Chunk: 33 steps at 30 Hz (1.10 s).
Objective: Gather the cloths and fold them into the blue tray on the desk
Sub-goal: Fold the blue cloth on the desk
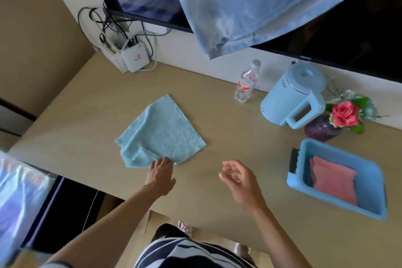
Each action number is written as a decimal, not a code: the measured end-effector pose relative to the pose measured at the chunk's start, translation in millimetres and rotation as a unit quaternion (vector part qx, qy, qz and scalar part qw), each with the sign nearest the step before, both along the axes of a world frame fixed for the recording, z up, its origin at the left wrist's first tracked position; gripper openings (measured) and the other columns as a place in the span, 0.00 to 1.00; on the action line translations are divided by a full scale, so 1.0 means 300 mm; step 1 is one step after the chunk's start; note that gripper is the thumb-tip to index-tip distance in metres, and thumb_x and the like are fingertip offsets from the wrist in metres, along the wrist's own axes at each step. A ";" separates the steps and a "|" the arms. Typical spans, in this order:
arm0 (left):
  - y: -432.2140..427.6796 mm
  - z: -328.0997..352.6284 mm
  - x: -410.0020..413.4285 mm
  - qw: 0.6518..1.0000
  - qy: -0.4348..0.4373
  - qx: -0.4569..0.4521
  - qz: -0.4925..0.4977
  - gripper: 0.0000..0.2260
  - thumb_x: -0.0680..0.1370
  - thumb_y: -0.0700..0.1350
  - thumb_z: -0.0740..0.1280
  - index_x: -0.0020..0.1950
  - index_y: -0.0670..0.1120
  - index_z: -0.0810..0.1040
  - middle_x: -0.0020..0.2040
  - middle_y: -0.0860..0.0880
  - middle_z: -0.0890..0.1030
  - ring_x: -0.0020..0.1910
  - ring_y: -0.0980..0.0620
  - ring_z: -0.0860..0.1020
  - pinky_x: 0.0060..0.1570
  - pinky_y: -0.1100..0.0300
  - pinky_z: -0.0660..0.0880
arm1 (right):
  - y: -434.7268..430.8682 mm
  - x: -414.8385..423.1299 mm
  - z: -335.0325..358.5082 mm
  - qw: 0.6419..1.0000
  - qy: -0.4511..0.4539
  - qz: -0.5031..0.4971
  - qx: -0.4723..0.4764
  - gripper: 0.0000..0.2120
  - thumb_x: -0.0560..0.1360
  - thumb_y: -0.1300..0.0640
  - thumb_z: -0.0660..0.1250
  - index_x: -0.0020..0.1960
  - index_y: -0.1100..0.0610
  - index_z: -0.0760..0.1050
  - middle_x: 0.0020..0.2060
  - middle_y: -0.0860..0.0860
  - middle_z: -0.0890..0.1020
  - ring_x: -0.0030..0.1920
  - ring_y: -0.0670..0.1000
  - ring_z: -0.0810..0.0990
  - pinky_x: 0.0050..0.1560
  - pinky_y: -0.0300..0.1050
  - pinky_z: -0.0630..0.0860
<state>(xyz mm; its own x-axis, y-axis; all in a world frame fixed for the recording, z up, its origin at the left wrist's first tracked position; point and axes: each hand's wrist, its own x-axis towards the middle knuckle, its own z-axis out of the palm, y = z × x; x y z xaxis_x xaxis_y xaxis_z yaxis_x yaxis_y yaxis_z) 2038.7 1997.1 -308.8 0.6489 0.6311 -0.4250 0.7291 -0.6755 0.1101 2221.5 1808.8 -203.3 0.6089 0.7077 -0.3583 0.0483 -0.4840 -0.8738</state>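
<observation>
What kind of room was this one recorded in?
Probably a hotel or guest room: a desk under a wall-mounted TV, with a blue electric kettle, a water bottle and a router by the wall.

Left of the blue tray [335,201] you have a broad stretch of bare counter [239,135], running as far as the light blue cloth [161,130]. Your right hand [239,178] hovers over it with loose fingers [228,166], touching nothing. Behind the tray it's crowded: the purple vase [319,127] stands just beside the far rim, with the blue kettle [293,98] close behind it. The water bottle [245,85] stands farther behind and to the left, well apart. A dark object [293,160] lies against the tray's left wall. From above the tray is open, and a pink cloth [332,178] lies inside.
</observation>
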 end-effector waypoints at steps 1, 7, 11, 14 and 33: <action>0.005 -0.005 -0.009 1.000 -0.005 0.010 -0.011 0.26 0.75 0.52 0.69 0.71 0.48 0.68 0.66 0.49 0.73 0.67 0.46 0.70 0.71 0.52 0.63 | 0.001 -0.013 -0.008 1.000 0.000 -0.002 -0.002 0.11 0.75 0.61 0.73 0.56 0.57 0.79 0.47 0.49 0.83 0.46 0.47 0.82 0.45 0.30 0.75; 0.048 -0.012 -0.081 0.998 0.021 0.055 -0.036 0.09 0.79 0.48 0.65 0.58 0.52 0.74 0.56 0.53 0.80 0.59 0.49 0.74 0.62 0.55 0.65 | 0.013 -0.073 -0.055 0.999 0.004 0.022 -0.027 0.11 0.74 0.59 0.74 0.55 0.55 0.79 0.44 0.49 0.83 0.45 0.48 0.82 0.45 0.31 0.76; 0.071 0.051 -0.069 0.985 -0.133 0.034 -0.107 0.07 0.80 0.50 0.62 0.48 0.49 0.77 0.45 0.52 0.81 0.52 0.48 0.77 0.60 0.53 0.66 | 0.020 -0.093 -0.066 0.993 -0.074 0.073 -0.054 0.18 0.72 0.57 0.76 0.60 0.54 0.77 0.51 0.48 0.81 0.52 0.47 0.80 0.52 0.29 0.73; 0.079 0.154 -0.017 0.964 -0.204 -0.030 -0.167 0.05 0.81 0.45 0.60 0.48 0.47 0.73 0.37 0.48 0.79 0.43 0.46 0.78 0.69 0.55 0.66 | 0.047 -0.102 -0.056 0.968 -0.187 0.163 -0.039 0.31 0.69 0.53 0.76 0.70 0.51 0.70 0.64 0.46 0.73 0.65 0.45 0.71 0.67 0.37 0.67; 0.082 0.558 0.224 0.877 -0.371 -0.268 -0.146 0.04 0.82 0.42 0.64 0.47 0.46 0.72 0.28 0.50 0.73 0.28 0.54 0.65 0.31 0.67 0.63 | 0.212 0.007 0.113 0.993 -0.032 0.106 0.047 0.04 0.67 0.57 0.67 0.42 0.53 0.75 0.32 0.49 0.78 0.33 0.46 0.72 0.34 0.44 0.70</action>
